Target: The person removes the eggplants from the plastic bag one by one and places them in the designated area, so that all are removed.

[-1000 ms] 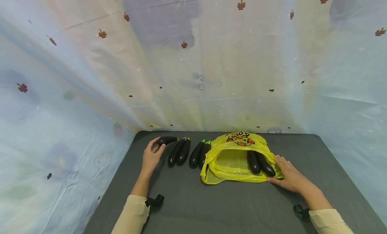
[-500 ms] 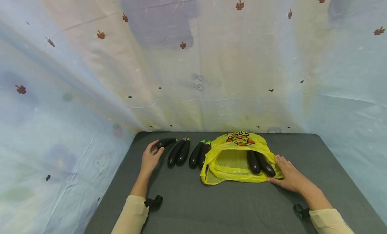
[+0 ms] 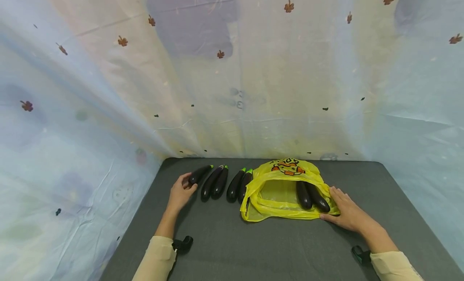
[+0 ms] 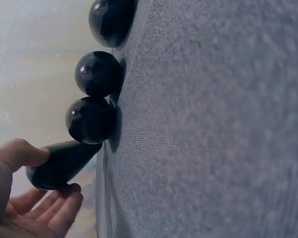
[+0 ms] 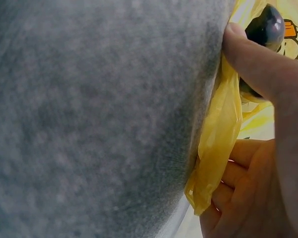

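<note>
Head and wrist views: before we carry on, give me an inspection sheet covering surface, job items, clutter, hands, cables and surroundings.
Surface: grey table, no spill visible.
Job items: seven eggplants visible: one held, two side by side, two beside the yellow bag, two inside it. Bag mouth open toward the person.
Clutter: nothing seen.
Hands: left hand holds the leftmost eggplant between thumb and fingers; right hand touches the bag's right edge. Black strap at each wrist.
Cables: nothing seen.
Surroundings: pale sheet behind and at both sides, printed with brown leaves.
</note>
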